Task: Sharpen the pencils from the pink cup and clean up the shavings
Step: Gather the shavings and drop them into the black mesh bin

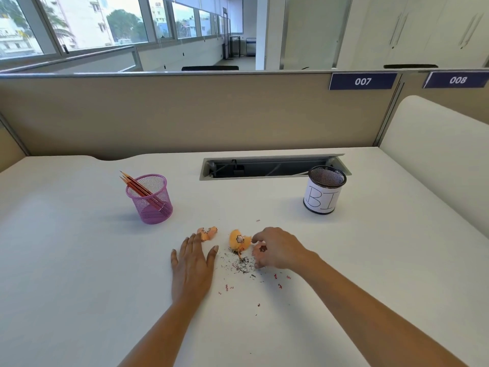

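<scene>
A pink mesh cup (150, 200) stands at mid-left on the white desk (79, 260), with several orange pencils (135, 185) leaning in it, tips up. Curled orange shavings lie in two clumps: a left clump (207, 232) and a middle clump (239, 241). Dark graphite dust and red flecks (242, 264) are scattered in front of the middle clump. My left hand (191, 263) lies flat on the desk, fingers straight, fingertips at the left clump. My right hand (275, 249) has curled fingers that pinch a small shaving piece beside the middle clump.
A black mesh cup wrapped in white paper marked "BI" (324, 193) stands at the right rear. An open cable tray slot (272, 166) is set into the desk behind. Beige partition panels (185, 115) close off the back and right sides.
</scene>
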Demonstrator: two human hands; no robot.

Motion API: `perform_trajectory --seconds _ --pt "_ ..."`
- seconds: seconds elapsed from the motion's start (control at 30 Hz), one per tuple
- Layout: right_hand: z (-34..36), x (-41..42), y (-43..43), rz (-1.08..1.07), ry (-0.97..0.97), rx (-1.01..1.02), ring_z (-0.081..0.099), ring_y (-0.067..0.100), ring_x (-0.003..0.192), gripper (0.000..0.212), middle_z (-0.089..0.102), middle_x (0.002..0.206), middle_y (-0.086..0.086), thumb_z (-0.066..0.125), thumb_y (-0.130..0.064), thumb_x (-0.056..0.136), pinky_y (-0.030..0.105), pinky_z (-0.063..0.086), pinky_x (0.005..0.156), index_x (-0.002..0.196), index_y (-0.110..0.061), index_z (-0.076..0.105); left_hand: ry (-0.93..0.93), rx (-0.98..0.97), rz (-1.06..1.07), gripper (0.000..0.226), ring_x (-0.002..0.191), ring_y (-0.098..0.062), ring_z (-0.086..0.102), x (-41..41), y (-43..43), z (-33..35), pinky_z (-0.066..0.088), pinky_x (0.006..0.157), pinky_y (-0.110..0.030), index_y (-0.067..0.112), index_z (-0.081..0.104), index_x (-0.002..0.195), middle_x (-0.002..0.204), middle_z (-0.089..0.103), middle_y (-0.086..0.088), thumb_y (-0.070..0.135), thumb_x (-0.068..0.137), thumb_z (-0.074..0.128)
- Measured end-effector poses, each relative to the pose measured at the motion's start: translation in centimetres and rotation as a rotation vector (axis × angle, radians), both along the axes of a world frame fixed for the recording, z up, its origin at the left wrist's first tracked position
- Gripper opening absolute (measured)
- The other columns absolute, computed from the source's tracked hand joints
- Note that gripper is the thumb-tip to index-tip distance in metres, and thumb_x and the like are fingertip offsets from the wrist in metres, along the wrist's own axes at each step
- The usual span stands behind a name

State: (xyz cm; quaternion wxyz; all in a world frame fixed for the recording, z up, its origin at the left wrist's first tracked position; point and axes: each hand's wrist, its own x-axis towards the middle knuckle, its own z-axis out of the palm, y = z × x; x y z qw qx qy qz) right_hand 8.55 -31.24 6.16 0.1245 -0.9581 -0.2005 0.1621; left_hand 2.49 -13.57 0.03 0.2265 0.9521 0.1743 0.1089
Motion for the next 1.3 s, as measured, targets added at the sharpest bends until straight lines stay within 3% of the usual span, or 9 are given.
perform_trajectory --seconds 0.13,0.23,0.43,0.53,0.7,0.87,1.1,1.2,1.3 --pt "-1.0 0.3 -0.2 -0.038 -0.074 0.092 0.055 0.023 0.112 0.033 0.059 0.122 0.007 0.061 -0.018 0.086 0.025 0.042 0.081 0.118 -0.014 0.062 0.003 0.009 -0.001 0.058 0.143 -0.016 0.016 0.1 0.1 -0.1 0.004 0.117 -0.039 0.015 0.022 0.144 0.152 0.028 -0.003 0.045 0.095 0.028" --pt "-0.8 0.8 -0.2 -0.145 -0.064 0.247 0.060 0.024 0.098 0.027 0.065 0.116 0.009 0.051 -0.013 0.091 0.025 0.044 0.079 0.112 -0.007 0.066 0.004 0.005 -0.002 0.057 0.143 -0.016 0.016 0.1 0.1 -0.1 0.004 0.117 -0.039 0.016 0.021 0.144 0.151 0.028 -0.003 0.045 0.095 0.028" --pt "-0.2 1.5 1.4 -0.307 0.023 0.570 0.060 0.021 0.104 0.029 0.065 0.117 0.010 0.064 -0.014 0.085 0.021 0.041 0.082 0.114 -0.007 0.066 0.008 0.007 -0.001 0.058 0.143 -0.016 0.016 0.1 0.1 0.0 0.003 0.117 -0.038 0.016 0.020 0.145 0.152 0.027 -0.003 0.045 0.095 0.027" --pt "-0.2 1.3 3.0 -0.251 0.036 0.562 0.060 0.019 0.102 0.033 0.064 0.119 0.008 0.065 -0.017 0.085 0.022 0.043 0.085 0.117 -0.009 0.064 0.001 -0.004 0.002 0.057 0.143 -0.016 0.016 0.0 0.1 0.0 0.003 0.117 -0.038 0.016 0.021 0.145 0.152 0.028 -0.003 0.044 0.095 0.028" --pt "-1.0 1.0 4.6 -0.164 0.043 0.438 0.052 0.022 0.120 0.051 0.055 0.131 0.006 0.068 -0.031 0.082 0.032 0.044 0.100 0.128 -0.013 0.055 -0.011 0.009 -0.003 0.057 0.142 -0.016 0.018 0.0 0.1 -0.2 0.005 0.117 -0.039 0.016 0.021 0.144 0.151 0.029 -0.002 0.045 0.095 0.027" --pt "-2.1 0.4 5.1 -0.052 -0.072 0.262 0.045 0.018 0.124 0.070 0.046 0.135 0.000 0.073 -0.039 0.075 0.031 0.041 0.094 0.136 -0.021 0.044 -0.004 -0.001 -0.008 0.057 0.143 -0.016 0.017 0.2 0.2 -0.2 0.004 0.117 -0.039 0.016 0.022 0.144 0.151 0.029 -0.003 0.045 0.095 0.027" --pt "-3.1 0.1 5.7 -0.022 -0.179 0.322 0.054 0.021 0.112 0.035 0.058 0.119 0.006 0.058 -0.023 0.088 0.025 0.041 0.089 0.122 -0.017 0.061 -0.010 0.004 -0.006 0.056 0.142 -0.016 0.018 0.1 0.2 -0.2 0.005 0.116 -0.039 0.015 0.024 0.143 0.151 0.030 -0.003 0.044 0.095 0.026" --pt "-3.1 0.4 5.5 -0.082 -0.161 0.399 0.056 0.021 0.109 0.030 0.063 0.115 0.007 0.060 -0.012 0.087 0.019 0.036 0.085 0.116 -0.015 0.066 -0.006 0.014 -0.005 0.057 0.142 -0.016 0.018 0.1 0.2 -0.3 0.005 0.116 -0.039 0.016 0.023 0.144 0.151 0.029 -0.002 0.045 0.095 0.025" --pt "-2.6 0.6 4.9 -0.210 -0.086 0.533 0.059 0.021 0.109 0.028 0.067 0.114 0.009 0.062 -0.003 0.083 0.020 0.043 0.089 0.109 -0.011 0.070 -0.003 0.018 -0.004 0.057 0.142 -0.016 0.019 0.1 0.2 -0.2 0.005 0.116 -0.039 0.016 0.023 0.144 0.151 0.030 -0.002 0.045 0.095 0.025"
